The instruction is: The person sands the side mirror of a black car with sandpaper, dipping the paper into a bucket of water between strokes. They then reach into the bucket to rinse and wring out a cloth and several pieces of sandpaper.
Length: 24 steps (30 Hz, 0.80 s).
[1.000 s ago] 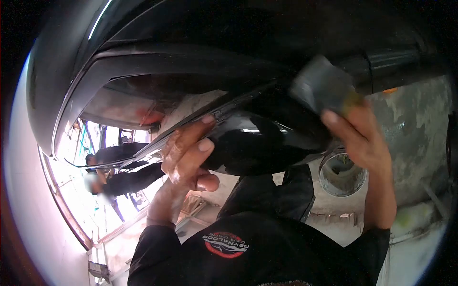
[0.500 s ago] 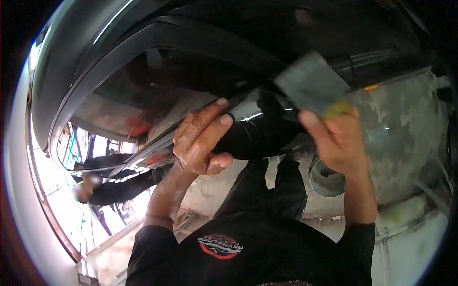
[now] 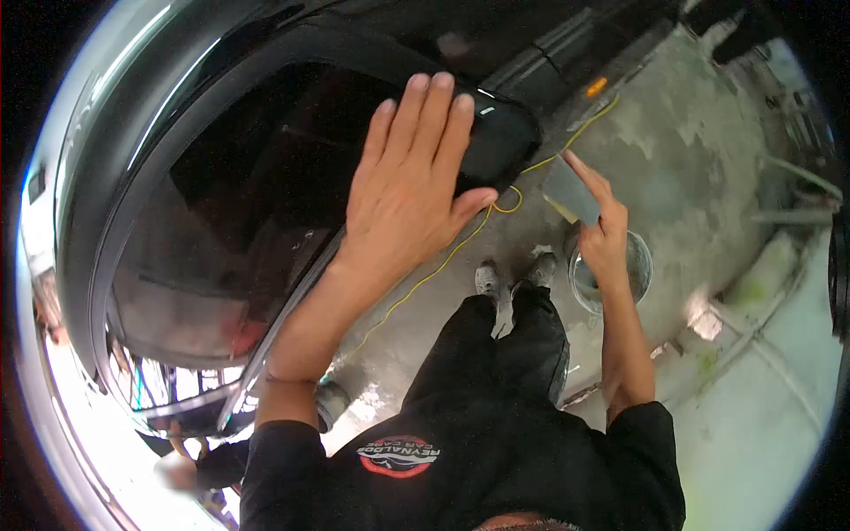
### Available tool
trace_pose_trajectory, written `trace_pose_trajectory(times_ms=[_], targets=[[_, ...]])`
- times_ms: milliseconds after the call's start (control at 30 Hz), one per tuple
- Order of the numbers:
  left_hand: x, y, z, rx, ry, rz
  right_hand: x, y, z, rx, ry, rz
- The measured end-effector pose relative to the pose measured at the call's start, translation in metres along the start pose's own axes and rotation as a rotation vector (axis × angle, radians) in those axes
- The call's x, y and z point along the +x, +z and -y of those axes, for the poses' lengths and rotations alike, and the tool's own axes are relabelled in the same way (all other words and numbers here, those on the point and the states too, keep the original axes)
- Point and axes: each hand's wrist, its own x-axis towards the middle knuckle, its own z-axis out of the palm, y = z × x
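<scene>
While flat on mirror [image 3: 503, 133], left hand [image 3: 409, 190].

Left hand [image 3: 412, 186] flat, fingers together, on black side mirror [image 3: 505, 133] (glossy; car window [image 3: 248, 203] at 9 o'clock). Right hand [image 3: 605, 243] at 3 o'clock pinches grey pad [image 3: 569, 188], clear of mirror. Bucket [image 3: 648, 265] just below; yellow cord [image 3: 443, 261] crosses floor.

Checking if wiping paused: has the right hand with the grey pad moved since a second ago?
Yes. The right hand and grey pad have drawn away from the side mirror. They are now apart from it, toward the bucket.
</scene>
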Motion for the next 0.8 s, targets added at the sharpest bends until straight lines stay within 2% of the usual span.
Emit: trace_pose_trajectory(times_ms=[67,100,167,233,267,333,433,533,600,733,800], targets=[[0.029,0.008,-0.022,0.016,0.024,0.017,-0.05,-0.021,-0.005,-0.034,0.254,-0.165],[0.04,0.013,-0.029,0.073,0.087,-0.06,-0.078,-0.029,-0.007,-0.047,0.38,-0.248],[0.063,0.027,-0.054,0.195,0.1,0.021,-0.151,-0.041,-0.055,-0.076,0.399,-0.386],[0.078,0.042,-0.062,0.226,0.16,0.026,-0.219,-0.041,-0.101,0.152,0.665,-0.518],[0.087,0.041,-0.071,0.194,0.104,0.156,-0.251,-0.048,-0.107,0.26,0.805,-0.597],[0.105,0.034,-0.089,0.14,0.005,0.435,-0.285,-0.057,-0.106,0.378,0.921,-0.711],[0.098,0.056,-0.087,0.302,0.128,0.229,-0.325,-0.065,-0.151,0.627,1.022,-0.825],[0.077,0.066,-0.072,0.455,0.287,0.007,-0.362,-0.06,-0.207,0.636,1.116,-0.807],[0.059,0.074,-0.07,0.451,0.24,0.019,-0.382,-0.056,-0.258,0.563,1.139,-0.8],[0.021,0.103,-0.062,0.396,0.177,-0.145,-0.385,-0.059,-0.332,0.484,1.307,-0.729],[0.005,0.124,-0.042,0.388,0.227,-0.239,-0.389,-0.054,-0.38,0.434,1.307,-0.709]])
